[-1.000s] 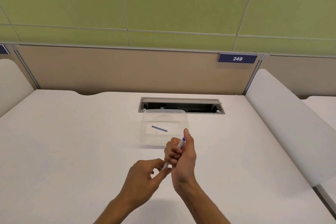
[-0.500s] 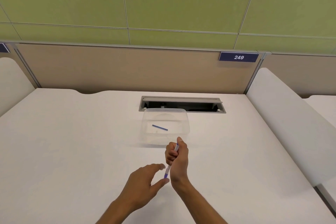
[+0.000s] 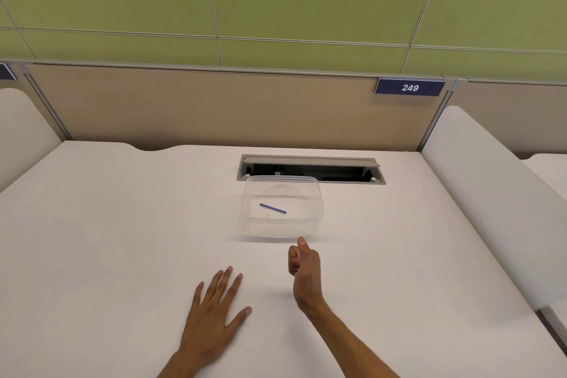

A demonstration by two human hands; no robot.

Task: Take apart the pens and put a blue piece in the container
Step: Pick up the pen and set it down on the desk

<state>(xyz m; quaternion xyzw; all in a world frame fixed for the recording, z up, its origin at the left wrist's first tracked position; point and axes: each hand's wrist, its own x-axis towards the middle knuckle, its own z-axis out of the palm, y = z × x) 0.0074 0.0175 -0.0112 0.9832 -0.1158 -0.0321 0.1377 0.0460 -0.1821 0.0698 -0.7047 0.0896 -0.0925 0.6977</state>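
A clear plastic container (image 3: pixel 316 193) stands on the white desk, just in front of the cable slot. A thin blue pen piece (image 3: pixel 272 208) lies inside it. My right hand (image 3: pixel 303 270) is a fist just short of the container's near wall, thumb up. It is closed around a white pen (image 3: pixel 298 255), of which only a pale sliver shows by the thumb. My left hand (image 3: pixel 214 310) rests flat on the desk, fingers spread, holding nothing, to the left of the right hand.
A grey cable slot (image 3: pixel 310 169) with a raised flap opens in the desk (image 3: pixel 122 239) behind the container. White padded dividers (image 3: pixel 491 193) flank the desk on the right and far left. A beige partition carries a blue tag reading 249 (image 3: pixel 409 88).
My left hand has let go of the pen and dropped flat onto the desk. My right hand has kept the pen, which is now almost hidden in the fist, and moved slightly toward the container.
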